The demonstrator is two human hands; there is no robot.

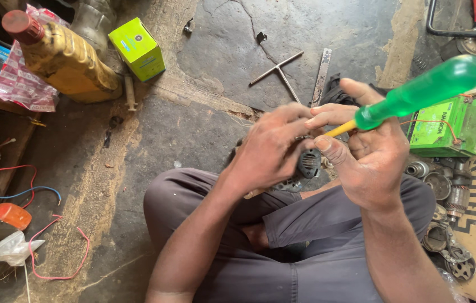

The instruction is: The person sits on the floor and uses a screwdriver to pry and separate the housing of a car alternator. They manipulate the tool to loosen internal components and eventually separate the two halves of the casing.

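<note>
Slippage of the screwdriver [417, 92] is the main hazard. The right hand [370, 151] grasps its green handle, with the yellow shaft angled down and toward the left hand [274, 148]. The left hand is clenched around a dark ribbed motor part [307, 165], held above the lap between both hands. The tip is hidden behind the left fingers, so its seating cannot be confirmed. If it jumps out under pressure, it may jab the left palm or thigh. The unsupported part could also twist free and drop toward the loose metal parts [445, 191] right of the right hand.
</note>
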